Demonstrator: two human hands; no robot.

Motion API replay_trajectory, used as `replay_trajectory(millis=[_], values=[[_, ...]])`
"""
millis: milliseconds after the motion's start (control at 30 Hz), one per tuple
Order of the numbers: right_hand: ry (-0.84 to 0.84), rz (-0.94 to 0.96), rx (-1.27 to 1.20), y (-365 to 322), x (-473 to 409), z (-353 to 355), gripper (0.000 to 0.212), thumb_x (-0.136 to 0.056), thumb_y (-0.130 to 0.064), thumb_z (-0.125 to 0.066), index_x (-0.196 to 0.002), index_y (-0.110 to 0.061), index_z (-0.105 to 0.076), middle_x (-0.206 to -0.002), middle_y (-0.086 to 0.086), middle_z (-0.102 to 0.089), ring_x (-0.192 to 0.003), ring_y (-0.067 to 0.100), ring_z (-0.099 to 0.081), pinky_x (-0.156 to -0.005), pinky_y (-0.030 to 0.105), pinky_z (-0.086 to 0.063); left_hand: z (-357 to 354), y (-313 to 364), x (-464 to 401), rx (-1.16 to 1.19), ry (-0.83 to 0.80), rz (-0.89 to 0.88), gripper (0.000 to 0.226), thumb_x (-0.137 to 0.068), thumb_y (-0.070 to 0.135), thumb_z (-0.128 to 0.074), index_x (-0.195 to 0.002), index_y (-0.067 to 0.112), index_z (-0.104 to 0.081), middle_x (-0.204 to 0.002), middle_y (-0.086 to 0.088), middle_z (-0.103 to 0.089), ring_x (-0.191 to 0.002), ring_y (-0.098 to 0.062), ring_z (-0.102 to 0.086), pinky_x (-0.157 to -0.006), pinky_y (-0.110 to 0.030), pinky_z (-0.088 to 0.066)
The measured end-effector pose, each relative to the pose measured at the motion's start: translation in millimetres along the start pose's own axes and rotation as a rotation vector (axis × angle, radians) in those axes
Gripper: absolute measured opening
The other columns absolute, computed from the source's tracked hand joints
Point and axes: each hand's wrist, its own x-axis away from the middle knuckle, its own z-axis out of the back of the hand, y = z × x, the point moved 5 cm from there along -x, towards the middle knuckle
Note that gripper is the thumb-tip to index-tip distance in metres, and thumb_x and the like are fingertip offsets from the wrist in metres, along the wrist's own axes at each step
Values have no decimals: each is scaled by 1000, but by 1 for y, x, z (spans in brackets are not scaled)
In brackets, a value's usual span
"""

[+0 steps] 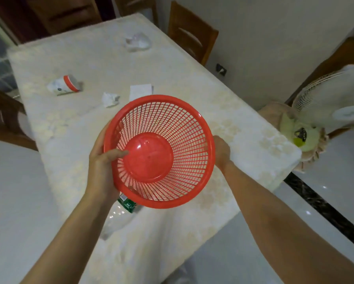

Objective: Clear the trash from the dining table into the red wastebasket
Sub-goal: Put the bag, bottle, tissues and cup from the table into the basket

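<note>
The red wastebasket (159,151) is held above the near half of the table (192,228) by 2 hands, its mouth turned up toward the camera and its inside seen to be empty. The left hand (102,158) is wrapped over the near-left rim, thumb lying inside against the mesh; the right hand (221,149) is closed on the far-right rim. The step in hand is judged to be the bringing of the basket to the trash, with nothing yet collected.

For the next move, 1 hand would need to be freed while the basket is steadied by the other, or the basket set down on a bare part of the table.

Nearest, a clear plastic bottle with a green label (120,214) is lying on the table, partly hidden under the basket. Farther off, a crumpled tissue (110,99) and a flat white paper (140,91) are seen just beyond the rim, then a tipped cup with a red band (66,85) to the left, and a crumpled clear wrapper (138,42) near the far end. A fan (333,103) stands just beside the right table edge, and chairs (189,32) are set around; reach is little hindered by either.
</note>
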Motion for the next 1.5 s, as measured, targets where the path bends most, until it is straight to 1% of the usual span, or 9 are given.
replay_trajectory(millis=[100, 267, 500, 767, 867, 1033, 1167, 1300, 1500], values=[[127, -151, -117, 13, 14, 28, 16, -86, -19, -55, -96, -16, -68, -100, 9, -72, -95, 31, -66, -73, 34, -49, -2, 5, 3, -14, 17, 1, 63, -78, -11, -45, -125, 28, -59, -120, -6, -66, -106, -32, -64, -54, -28, -58], [295, -208, -342, 38, 58, 100, 8, -80, -11, -67, -85, -16, -70, -87, 6, -74, -84, 22, -68, -70, 28, -48, -22, 4, 5, 8, -70, 0, 65, -75, -14, -42, -116, 31, -64, -111, -2, -68, -100, -27, -65, -56, -29, -58], [549, -71, -511, 23, 137, 230, 18, -79, -7, -66, -84, -24, -66, -78, -12, -65, -73, 1, -60, -71, 22, -49, -49, -15, 15, 16, -141, 41, 70, -62, -5, -51, -121, 30, -65, -127, -9, -66, -116, -39, -60, -88, -57, -54], [878, 164, -389, -38, 203, 307, 11, -84, -13, -62, -93, -13, -69, -85, -3, -63, -71, 2, -55, -67, 16, -50, -78, -46, 36, 19, -229, 97, 73, -61, -9, -51, -128, 17, -60, -127, -10, -65, -112, -32, -62, -86, -47, -56], [863, 197, -455, -49, 212, 316, 13, -84, -10, -63, -93, -17, -68, -88, -2, -66, -79, 4, -60, -73, 18, -52, -80, -58, 48, -9, -233, 146, 70, -70, -18, -45, -127, 19, -61, -119, -5, -67, -101, -24, -64, -73, -35, -56], [715, 247, -475, -65, 227, 277, 24, -80, -2, -64, -90, -24, -64, -84, -16, -62, -81, -3, -59, -69, 18, -51, -81, -66, 63, 33, -250, 185, 76, -58, -12, -50, -129, 14, -60, -121, -9, -68, -106, -29, -65, -80, -39, -57], [516, 240, -407, -68, 234, 214, 24, -77, -2, -67, -89, -23, -68, -86, -21, -62, -81, -5, -61, -68, 24, -54, -65, -52, 66, 99, -254, 208, 72, -63, -10, -47, -130, 13, -58, -120, -9, -66, -102, -26, -65, -61, -29, -58], [326, 282, -276, -89, 246, 179, 22, -82, -27, -66, -102, -20, -69, -101, -7, -70, -91, 5, -62, -78, 32, -57, -26, -33, 60, 160, -231, 199, 72, -62, -10, -46, -127, 16, -60, -135, -17, -59, -121, -40, -57, -79, -46, -58], [370, 223, -282, -135, 264, 166, 41, -87, -29, -67, -125, -23, -55, -129, -4, -56, -117, 1, -45, -95, 9, -35, 55, 11, 52, 157, -178, 91, 74, -58, -10, -45, -126, 14, -60, -139, -19, -55, -129, -40, -51, -103, -58, -43]])
